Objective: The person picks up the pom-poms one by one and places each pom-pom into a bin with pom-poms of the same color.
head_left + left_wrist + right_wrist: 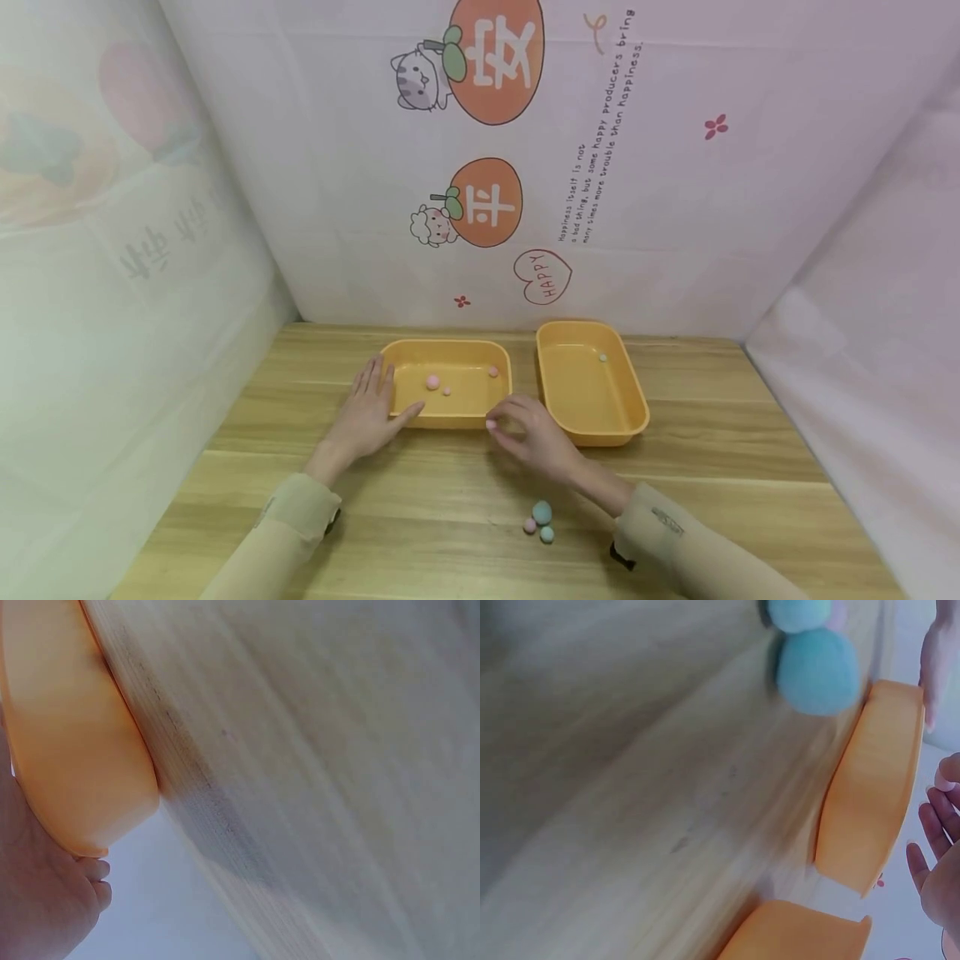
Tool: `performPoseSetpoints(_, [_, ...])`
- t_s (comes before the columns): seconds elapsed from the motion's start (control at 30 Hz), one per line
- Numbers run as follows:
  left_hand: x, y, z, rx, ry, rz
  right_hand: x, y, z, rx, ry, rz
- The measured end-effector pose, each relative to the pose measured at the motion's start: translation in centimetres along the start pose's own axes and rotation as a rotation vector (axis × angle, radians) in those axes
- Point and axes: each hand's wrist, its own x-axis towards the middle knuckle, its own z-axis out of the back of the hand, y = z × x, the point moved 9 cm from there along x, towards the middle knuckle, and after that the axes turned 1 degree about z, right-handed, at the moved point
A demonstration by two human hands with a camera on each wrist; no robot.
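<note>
My left hand [367,417] rests on the left end of the left yellow tray [450,422], fingers along the side rim and thumb over the front rim. Between thumb and fingertips, my right hand [536,437] pinches a small pink pom-pom [491,424] at that tray's front right corner. Inside the tray lie a larger pink pom-pom [432,382] and two small pink ones. On the table, nearer the body, a large blue pom-pom [542,512] touches a smaller light blue pom-pom [547,534] and a pink pom-pom [530,526].
A second yellow tray [592,437] stands to the right, slightly angled, with one small pale blue pom-pom [603,357] inside. Both trays sit on a wood-grain table [420,517]. Printed white cloth [360,167] encloses the back and sides.
</note>
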Motion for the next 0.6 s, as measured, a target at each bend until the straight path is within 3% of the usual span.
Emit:
performPoseSetpoints(0.17, [0.0, 0.1, -0.1, 0.012, 0.000, 0.000, 1.5, -0.6, -0.7, 0.017, 0.009, -0.050])
performPoseSetpoints(0.4, [-0.1, 0.1, 0.0, 0.008, -0.005, -0.001, 3.3, -1.1, -1.2, 0.013, -0.023, -0.012])
performPoseSetpoints(0.6, [0.0, 0.3, -0.1, 0.014, 0.000, -0.003, 4.6, -2.3, -1.9, 0.023, -0.021, -0.053])
